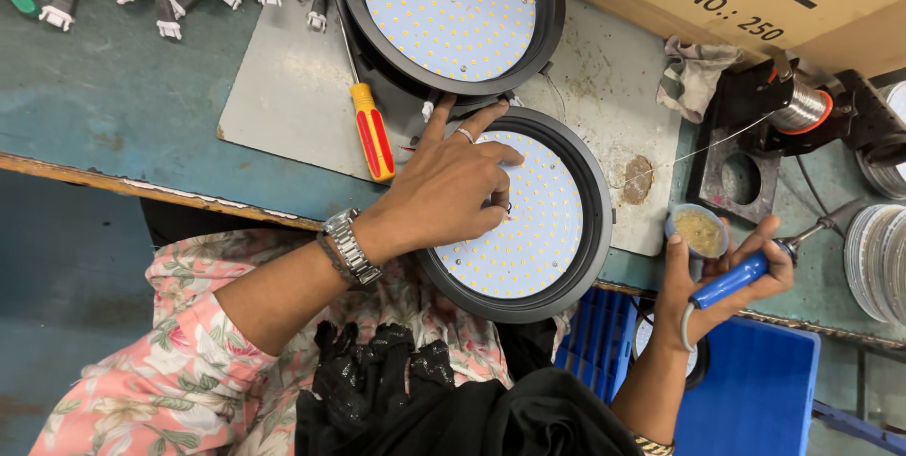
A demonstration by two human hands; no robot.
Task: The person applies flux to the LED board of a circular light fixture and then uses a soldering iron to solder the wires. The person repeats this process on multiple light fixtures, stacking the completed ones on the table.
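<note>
Fingers of the left hand (444,194) lay spread, pressing the round LED panel (524,215) at the bench edge; right hand (722,272), well apart rightward, gripped a blue-handled soldering iron (746,272), long axis pointing up-right, beside a small flux tin (698,229)

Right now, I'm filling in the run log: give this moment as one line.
left hand: on round LED light panel | right hand: holds blue-handled soldering iron, small tin | screwdriver: lying on bench
</note>
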